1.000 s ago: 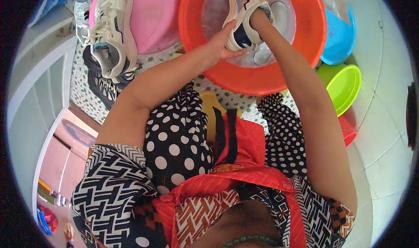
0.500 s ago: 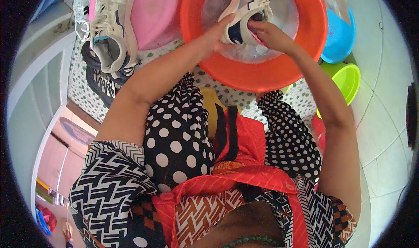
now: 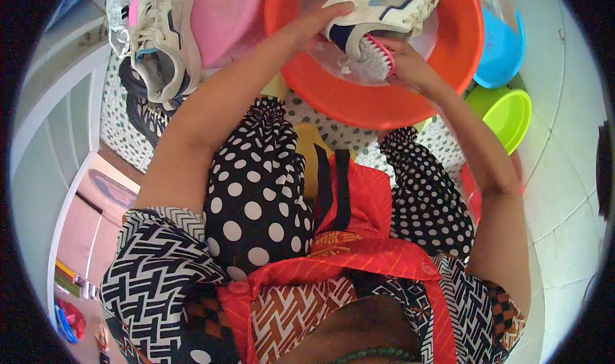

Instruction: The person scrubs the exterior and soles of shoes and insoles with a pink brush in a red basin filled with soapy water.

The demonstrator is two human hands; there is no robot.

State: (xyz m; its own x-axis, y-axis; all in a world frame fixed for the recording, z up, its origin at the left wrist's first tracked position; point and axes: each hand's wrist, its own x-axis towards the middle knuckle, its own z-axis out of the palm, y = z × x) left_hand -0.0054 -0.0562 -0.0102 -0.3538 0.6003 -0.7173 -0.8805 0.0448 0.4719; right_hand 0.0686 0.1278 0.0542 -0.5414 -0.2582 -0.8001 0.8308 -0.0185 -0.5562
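A white sneaker point(image 3: 392, 8) with dark blue trim is tilted on its side above the orange-red basin point(image 3: 359, 111). My left hand point(image 3: 318, 25) grips it by the heel end. In my right hand point(image 3: 411, 68) is a scrub brush point(image 3: 377, 57) with a pink back and white bristles, the fingers closed round the back. Its bristles are at the shoe's heel; whether they press on it I cannot tell. Cloudy water shows in the basin below, partly hidden by the shoe and my hands.
Left of the basin, another white sneaker point(image 3: 160, 43) rests on dark shoes point(image 3: 146, 117), beside a pink basin point(image 3: 227, 18). To the right stand a blue container point(image 3: 503, 53) and a lime-green bucket point(image 3: 512, 117). A tiled wall point(image 3: 564, 172) runs along the right.
The sneaker has turned from upright to lying sideways, toe now toward the right. The brush, mostly hidden in the shoe opening before, has come out and lies at the heel.
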